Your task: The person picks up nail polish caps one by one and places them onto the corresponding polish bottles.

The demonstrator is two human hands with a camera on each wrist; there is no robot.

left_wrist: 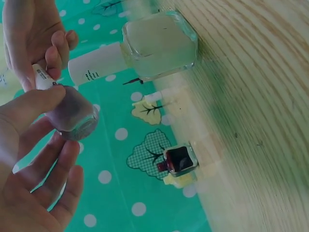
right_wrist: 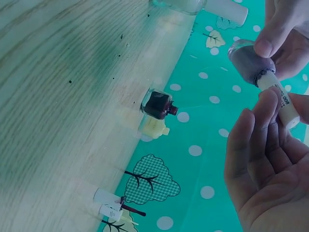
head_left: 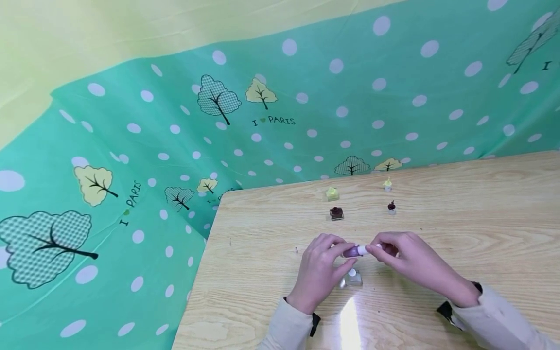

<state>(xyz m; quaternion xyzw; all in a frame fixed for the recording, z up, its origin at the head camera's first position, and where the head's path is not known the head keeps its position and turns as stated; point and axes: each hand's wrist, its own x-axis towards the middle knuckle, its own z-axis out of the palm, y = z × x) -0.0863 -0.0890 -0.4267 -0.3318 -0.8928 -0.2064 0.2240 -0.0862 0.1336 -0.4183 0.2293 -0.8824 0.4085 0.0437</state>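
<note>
Both hands hover above the tabletop (head_left: 481,204): left hand (head_left: 318,272) clamps the purple nail polish bottle (head_left: 350,252), right hand (head_left: 404,257) pinches its white cap (head_left: 366,250).

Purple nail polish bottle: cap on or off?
On. The white cap sits against the neck of the purple bottle; left hand holds the bottle, right hand pinches the cap. How tightly it is screwed cannot be told.

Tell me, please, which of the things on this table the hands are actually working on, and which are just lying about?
In hand:
- purple bottle, held by the left hand
- its white cap, pinched by the right hand

Lying about:
- clear bottle, just below the hands
- dark red bottle, open
- yellow bottle, open
- two loose brush caps, further right
</note>
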